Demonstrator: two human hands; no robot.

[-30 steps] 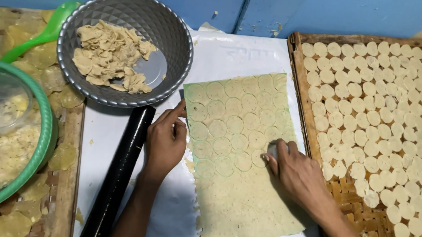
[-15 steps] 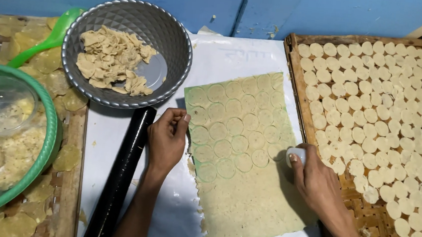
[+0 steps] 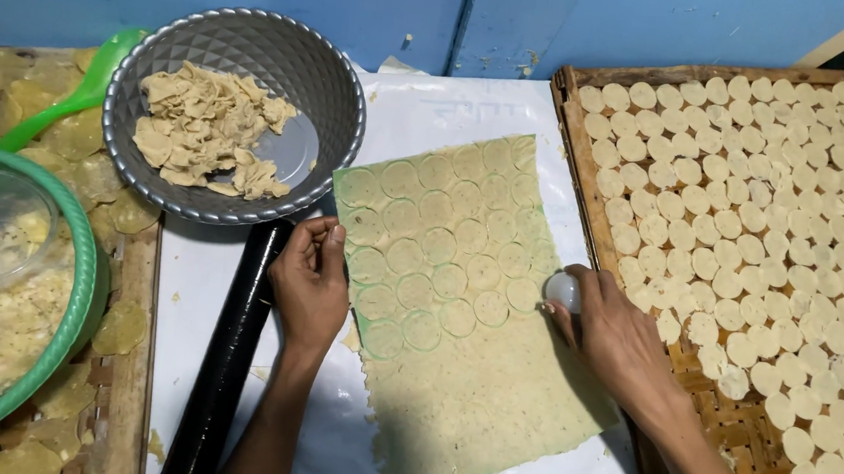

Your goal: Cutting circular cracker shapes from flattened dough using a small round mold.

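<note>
Since a second ago the right hand has slid from the middle of the dough sheet out to its right edge, carrying a small round cutter with it. Its fingers are curled shut around the cutter, which sits just at the sheet's edge beside the woven tray filled with rows of cut dough rounds. The left hand has stayed at the sheet's left edge, fingers bent and loosely closed, tips touching the dough, holding nothing that can be made out. Rows of circles are pressed into the upper half of the sheet, which lies flat on the white-covered desk. A black rolling pin lies just left of that hand, below a grey metal bowl of dough scraps.
</note>
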